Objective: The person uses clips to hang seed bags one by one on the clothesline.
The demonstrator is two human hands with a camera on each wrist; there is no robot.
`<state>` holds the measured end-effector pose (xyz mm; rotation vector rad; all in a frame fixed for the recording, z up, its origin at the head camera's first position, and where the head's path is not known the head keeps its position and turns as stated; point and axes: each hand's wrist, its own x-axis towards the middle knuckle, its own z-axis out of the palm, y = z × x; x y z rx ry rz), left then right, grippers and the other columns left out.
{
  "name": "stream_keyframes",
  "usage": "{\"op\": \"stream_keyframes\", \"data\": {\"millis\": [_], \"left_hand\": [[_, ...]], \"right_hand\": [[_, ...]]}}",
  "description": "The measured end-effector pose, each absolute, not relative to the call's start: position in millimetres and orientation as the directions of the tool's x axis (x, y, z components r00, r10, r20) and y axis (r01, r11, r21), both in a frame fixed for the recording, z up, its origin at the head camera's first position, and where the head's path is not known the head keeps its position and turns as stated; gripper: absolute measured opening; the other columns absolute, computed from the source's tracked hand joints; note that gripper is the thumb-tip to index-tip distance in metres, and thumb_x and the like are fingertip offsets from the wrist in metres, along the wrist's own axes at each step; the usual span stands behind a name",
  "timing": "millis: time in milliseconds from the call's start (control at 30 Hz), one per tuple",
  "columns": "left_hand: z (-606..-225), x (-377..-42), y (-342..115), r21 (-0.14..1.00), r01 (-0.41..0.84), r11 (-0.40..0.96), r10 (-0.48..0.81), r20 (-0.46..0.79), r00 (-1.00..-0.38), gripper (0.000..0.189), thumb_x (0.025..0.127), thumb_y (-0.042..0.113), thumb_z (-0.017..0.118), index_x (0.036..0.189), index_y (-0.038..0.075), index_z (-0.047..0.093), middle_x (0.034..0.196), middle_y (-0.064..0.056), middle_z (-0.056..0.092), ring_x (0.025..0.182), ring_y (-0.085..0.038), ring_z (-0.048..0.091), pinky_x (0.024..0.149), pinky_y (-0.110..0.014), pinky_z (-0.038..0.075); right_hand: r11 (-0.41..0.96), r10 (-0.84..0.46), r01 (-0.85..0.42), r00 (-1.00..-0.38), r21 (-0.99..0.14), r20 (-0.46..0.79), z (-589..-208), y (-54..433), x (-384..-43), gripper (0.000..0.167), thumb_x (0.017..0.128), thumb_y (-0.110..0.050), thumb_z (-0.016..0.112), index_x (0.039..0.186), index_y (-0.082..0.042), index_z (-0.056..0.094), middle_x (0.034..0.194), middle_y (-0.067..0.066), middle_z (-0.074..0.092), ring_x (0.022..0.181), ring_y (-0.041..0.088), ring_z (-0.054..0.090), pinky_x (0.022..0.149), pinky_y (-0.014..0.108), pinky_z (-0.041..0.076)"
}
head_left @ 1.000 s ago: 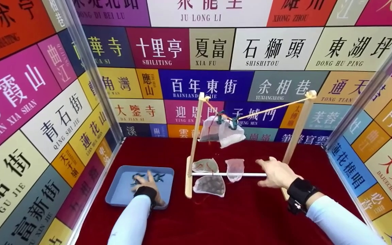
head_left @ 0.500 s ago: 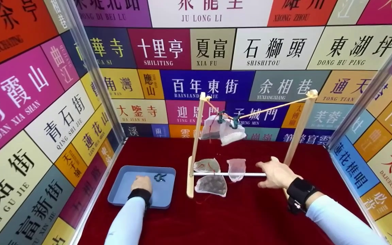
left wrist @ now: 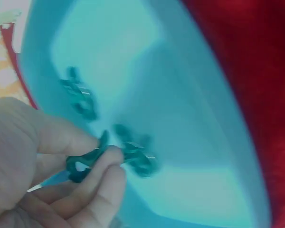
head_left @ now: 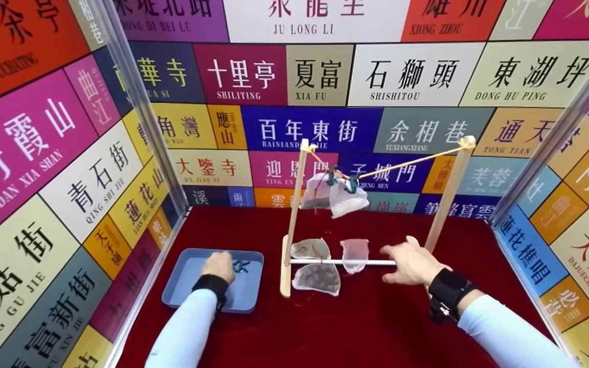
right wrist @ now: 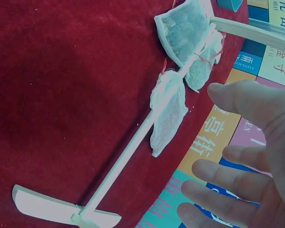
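Observation:
My left hand (head_left: 218, 268) is over the blue tray (head_left: 182, 302) and pinches a small dark green clip (left wrist: 80, 167) between thumb and fingers. In the left wrist view two more green clips (left wrist: 138, 151) lie in the tray beyond the fingertips. My right hand (head_left: 411, 262) is held with fingers spread and holds nothing, close to the right post (head_left: 448, 199) of a wooden rack. Two mesh pouches (head_left: 348, 200) hang by green clips from the string (head_left: 407, 164) between the posts. On the red cloth lie a dark-filled pouch (head_left: 316, 279), a greenish pouch (head_left: 311, 249) and a pinkish pouch (head_left: 355, 254).
A white rod (head_left: 379, 262) joins the rack's two feet low over the cloth, and the pinkish pouch overlaps it. The left post (head_left: 295, 204) rises between the tray and the pouches. Sign-covered walls (head_left: 310, 128) enclose the red cloth (head_left: 356, 327).
My left hand was spread over the clips in the tray; its fingers have since closed and pinch one clip. It has moved slightly rightward. The right hand stays nearly still.

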<state>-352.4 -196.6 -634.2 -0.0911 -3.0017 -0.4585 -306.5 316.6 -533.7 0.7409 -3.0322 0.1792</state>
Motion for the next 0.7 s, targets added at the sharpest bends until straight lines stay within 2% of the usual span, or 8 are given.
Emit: {"op": "stream_keyframes", "data": {"millis": [33, 133, 300, 467, 600, 700], "left_hand": [[-622, -349, -189, 0.31, 0.066, 0.948, 0.043, 0.08, -0.996, 0.013, 0.089, -0.002, 0.076, 0.099, -0.009, 0.074, 0.098, -0.032, 0.078, 0.092, -0.051, 0.079, 0.081, -0.06, 0.068], [-611, -351, -175, 0.311, 0.103, 0.945, 0.073, 0.106, -0.992, 0.015, 0.09, 0.002, 0.084, 0.099, -0.006, 0.075, 0.095, -0.029, 0.079, 0.089, -0.047, 0.08, 0.08, -0.057, 0.069], [-595, -359, -150, 0.303, 0.145, 0.942, 0.104, 0.149, -0.983, 0.026, 0.09, 0.023, 0.096, 0.09, 0.002, 0.08, 0.09, -0.019, 0.082, 0.089, -0.042, 0.082, 0.081, -0.053, 0.07], [-583, -355, -121, 0.305, 0.217, 0.927, 0.16, 0.202, -0.966, 0.029, 0.098, 0.032, 0.088, 0.084, 0.008, 0.079, 0.089, -0.017, 0.083, 0.088, -0.042, 0.083, 0.078, -0.054, 0.069], [-578, -350, -98, 0.385, 0.326, 0.863, 0.243, 0.251, -0.937, 0.021, 0.101, 0.026, 0.084, 0.089, 0.009, 0.077, 0.089, -0.013, 0.083, 0.088, -0.038, 0.082, 0.08, -0.053, 0.068], [-574, -348, -83, 0.45, 0.395, 0.801, 0.294, 0.28, -0.914, 0.009, 0.101, 0.017, 0.082, 0.097, 0.009, 0.079, 0.094, -0.011, 0.084, 0.091, -0.036, 0.082, 0.084, -0.052, 0.068]], "right_hand": [[0.876, -0.467, -0.47, -0.883, -0.104, 0.05, -535, 316, -307, 0.064, 0.08, -0.035, 0.095, 0.13, 0.0, 0.077, 0.11, 0.014, 0.086, 0.101, 0.033, 0.078, 0.108, 0.057, 0.046], [0.868, -0.48, -0.485, -0.874, -0.106, 0.068, -536, 314, -307, 0.063, 0.079, -0.037, 0.095, 0.128, -0.001, 0.078, 0.1, 0.009, 0.085, 0.091, 0.026, 0.077, 0.094, 0.051, 0.038], [0.867, -0.473, -0.482, -0.876, -0.127, 0.093, -538, 310, -307, 0.058, 0.079, -0.038, 0.095, 0.124, -0.005, 0.08, 0.093, 0.002, 0.083, 0.086, 0.022, 0.076, 0.098, 0.058, 0.037], [0.86, -0.471, -0.488, -0.871, -0.151, 0.137, -538, 305, -304, 0.035, 0.085, -0.03, 0.092, 0.112, -0.01, 0.082, 0.085, -0.003, 0.081, 0.079, 0.02, 0.073, 0.099, 0.065, 0.037], [0.855, -0.467, -0.488, -0.872, -0.178, 0.149, -537, 301, -303, 0.024, 0.087, -0.023, 0.09, 0.107, -0.012, 0.083, 0.088, -0.001, 0.083, 0.083, 0.023, 0.077, 0.104, 0.073, 0.044], [0.847, -0.469, -0.491, -0.871, -0.205, 0.148, -537, 297, -304, 0.023, 0.087, -0.022, 0.09, 0.107, -0.011, 0.083, 0.091, 0.001, 0.084, 0.086, 0.023, 0.079, 0.097, 0.062, 0.056]]}}
